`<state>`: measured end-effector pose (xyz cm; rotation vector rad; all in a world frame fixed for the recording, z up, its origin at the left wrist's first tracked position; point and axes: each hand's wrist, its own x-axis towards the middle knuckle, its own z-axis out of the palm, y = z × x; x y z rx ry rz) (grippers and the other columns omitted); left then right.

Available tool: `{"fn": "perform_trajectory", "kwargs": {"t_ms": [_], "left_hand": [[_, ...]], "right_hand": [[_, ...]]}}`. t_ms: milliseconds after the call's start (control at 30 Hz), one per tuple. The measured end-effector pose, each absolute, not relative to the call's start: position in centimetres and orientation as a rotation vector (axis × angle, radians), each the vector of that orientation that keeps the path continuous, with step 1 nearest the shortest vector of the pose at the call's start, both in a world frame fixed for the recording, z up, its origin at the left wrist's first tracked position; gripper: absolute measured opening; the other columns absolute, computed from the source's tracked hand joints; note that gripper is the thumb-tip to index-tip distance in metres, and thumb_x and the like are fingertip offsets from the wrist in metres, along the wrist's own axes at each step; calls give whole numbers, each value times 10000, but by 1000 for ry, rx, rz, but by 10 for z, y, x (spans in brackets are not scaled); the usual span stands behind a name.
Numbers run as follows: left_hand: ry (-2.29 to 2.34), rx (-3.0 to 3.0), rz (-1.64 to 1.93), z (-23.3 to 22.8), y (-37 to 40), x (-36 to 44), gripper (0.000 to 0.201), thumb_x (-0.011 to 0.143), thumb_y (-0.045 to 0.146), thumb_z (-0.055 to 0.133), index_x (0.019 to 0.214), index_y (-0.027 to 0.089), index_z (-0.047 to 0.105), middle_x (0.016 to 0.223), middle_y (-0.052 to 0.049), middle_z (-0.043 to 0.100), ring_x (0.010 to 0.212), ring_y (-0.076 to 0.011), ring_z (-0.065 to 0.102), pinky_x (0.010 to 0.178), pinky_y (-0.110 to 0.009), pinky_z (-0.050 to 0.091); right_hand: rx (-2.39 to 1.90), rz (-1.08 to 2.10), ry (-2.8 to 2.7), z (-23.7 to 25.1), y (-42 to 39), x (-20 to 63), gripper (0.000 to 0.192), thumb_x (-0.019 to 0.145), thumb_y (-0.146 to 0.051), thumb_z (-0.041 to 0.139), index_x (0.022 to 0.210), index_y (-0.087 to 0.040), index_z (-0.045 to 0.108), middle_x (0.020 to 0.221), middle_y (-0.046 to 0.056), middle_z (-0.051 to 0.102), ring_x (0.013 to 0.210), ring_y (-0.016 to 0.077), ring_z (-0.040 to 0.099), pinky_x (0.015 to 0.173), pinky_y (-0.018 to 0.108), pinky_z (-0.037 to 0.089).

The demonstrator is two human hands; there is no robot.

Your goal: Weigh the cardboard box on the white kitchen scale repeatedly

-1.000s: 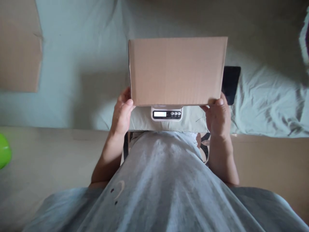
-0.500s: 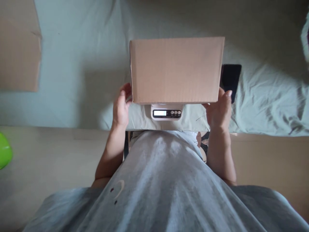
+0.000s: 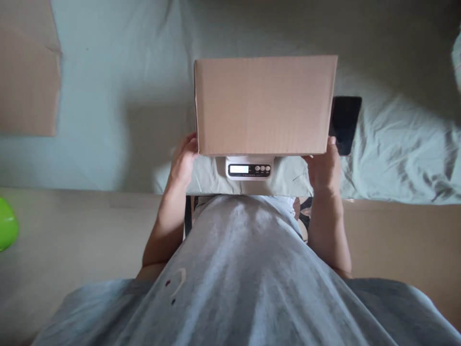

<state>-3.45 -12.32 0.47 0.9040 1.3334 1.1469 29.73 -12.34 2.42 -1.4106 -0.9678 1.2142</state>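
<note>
Head view shows your left hand (image 3: 183,162) and right hand (image 3: 324,167) closed again on the near corners of the cardboard box (image 3: 265,105), after loosening half a second ago. It sits on the kitchen scale (image 3: 249,169) on the bed (image 3: 108,96), so your grip may skew the reading.

1. Left hand (image 3: 183,162) raised forward, fingers curled, forearm bare and angled inward.
2. Right hand (image 3: 324,166) level with it, fingers curled, thumb up.
3. Elbows bent beside the torso.
</note>
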Motion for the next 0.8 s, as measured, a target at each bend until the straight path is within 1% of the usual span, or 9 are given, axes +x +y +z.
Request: {"fn": "perform_trajectory", "kwargs": {"t_ms": [133,233,300,400,467,500,600,700,800], "left_hand": [[1287,902,1165,48,-134,-19,433,862,608,446,1171,354,613,1343,-13,558,1350,-308,411,1023,-518,442],[1290,998,1182,70,-133,-9,389,869,542,510,1212,373,581,1357,4,539,1352,-302,408,1056,-514,415],[1315,1059,1203,80,-126,-5,376,860,511,555,1214,387,575,1332,16,554,1339,-294,423,1062,-500,415],[1286,1133,1243,89,-104,-3,364,855,512,571,1203,404,569,1314,50,559,1343,-291,414,1027,-487,450],[1236,1178,1278,90,-83,-3,360,854,497,584,1202,409,557,1320,82,548,1350,-275,401,998,-473,475],[1219,1190,1288,88,-72,-4,361,856,487,586,1206,406,547,1321,94,544,1350,-263,395,986,-462,483],[1210,1169,1274,75,-38,-4,367,879,446,573,1230,362,508,1309,99,543,1339,-234,375,988,-432,467],[1212,1098,1263,57,-15,-3,350,892,385,575,1225,312,494,1263,82,557,1292,-224,376,1011,-427,418],[1219,1029,1259,40,-5,-1,288,891,359,584,1160,285,515,1204,65,577,1248,-214,386,1013,-414,392]], "right_hand": [[-1341,1233,-1028,58,-128,282,479,843,-648,351,1165,-392,595,1246,-12,614,1235,261,542,968,491,507],[-1386,1147,-1082,76,-125,271,401,843,-591,427,1148,-401,606,1171,-18,636,1176,265,573,971,481,506],[-1381,1070,-1099,85,-116,266,340,835,-547,483,1109,-407,627,1087,-22,651,1081,248,611,928,448,532],[-1259,1025,-1102,95,-93,265,323,848,-513,488,1083,-357,645,1032,-5,639,1026,222,621,884,403,549],[-1203,1026,-1095,96,-74,267,339,857,-504,473,1099,-320,624,1088,4,622,1090,227,595,890,398,547],[-1208,1031,-1097,95,-65,268,342,856,-511,464,1108,-326,605,1130,-2,614,1127,230,575,900,398,545],[-1305,1021,-1142,84,-39,271,348,846,-578,423,1125,-408,540,1214,-54,593,1187,215,528,956,393,521],[-1351,1028,-1165,68,-23,273,377,830,-637,409,1127,-429,516,1224,-76,589,1178,201,522,1009,404,485],[-1384,1056,-1165,51,-16,274,410,805,-682,429,1129,-443,506,1224,-94,592,1132,189,532,986,387,495]]}}
